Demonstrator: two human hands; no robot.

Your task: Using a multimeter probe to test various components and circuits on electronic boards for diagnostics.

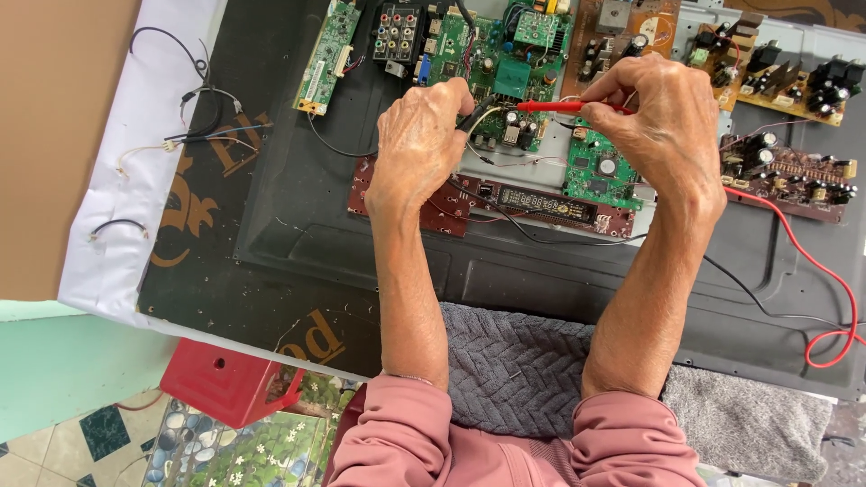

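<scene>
Pink sleeves [433,442] sit closest, pushed up on both forearms, which cross a grey knitted towel [523,361] lying at the near edge of a black panel [361,243]. Both hands work over circuit boards spread along the panel's far edge.

The right hand [663,131] pinches a red probe [555,106] between thumb and fingertips, fingers closed on it; the probe lies nearly level, pointing left, its tip over the green board [505,63] at the middle of the far edge. A red lead [816,271] loops off toward the panel's right edge.

The left hand [419,144] is curled shut around a black probe [476,115], whose end shows just past the fingers, close to the red probe's tip. A black lead [541,236] runs beneath both wrists.

Under the hands lies a long dark red board with a display strip [541,203], and a small green board [600,171] sits just below the right hand. Brown boards [785,171] lie toward the far right corner; a narrow green board [327,54] stands apart to the left.

White sheet [135,162] with loose wires [194,117] lies along the panel's left edge. A red box [225,379] sits off the near left corner.
</scene>
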